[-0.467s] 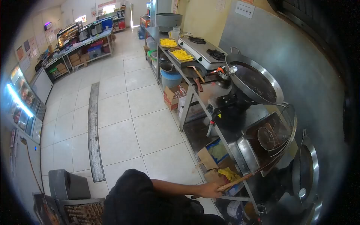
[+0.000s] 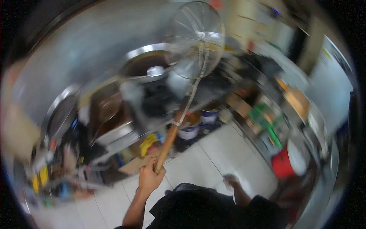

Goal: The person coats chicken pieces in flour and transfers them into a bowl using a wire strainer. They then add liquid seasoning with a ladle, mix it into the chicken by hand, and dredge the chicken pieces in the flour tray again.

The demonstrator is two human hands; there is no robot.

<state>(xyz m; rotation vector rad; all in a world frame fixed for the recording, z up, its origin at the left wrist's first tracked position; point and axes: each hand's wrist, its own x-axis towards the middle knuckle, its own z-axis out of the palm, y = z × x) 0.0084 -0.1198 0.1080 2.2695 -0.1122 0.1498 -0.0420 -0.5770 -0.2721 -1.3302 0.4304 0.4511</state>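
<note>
My left hand (image 2: 150,177) is closed around the wooden handle of a large wire strainer (image 2: 196,40). The strainer's round mesh is raised at the upper middle, in front of the wall and the stove counter. Behind it sits a wide metal wok (image 2: 146,65) with dark contents, and a small round metal ladle (image 2: 155,71) shows at its edge. My right hand (image 2: 231,181) is over the tiled floor, blurred, with its fingers apart and nothing visible in it.
At the left are a second wok (image 2: 63,112) and a rectangular metal tray (image 2: 118,138) with a small strainer. Tubs (image 2: 188,129) stand under the counter. To the right are a red bucket (image 2: 284,163), green items (image 2: 263,114) and a shelf of goods. Much is blurred.
The view has swung round to the stove and the right side. The strainer, low over the tray before, is now lifted up in my left hand. My right hand has come into view.
</note>
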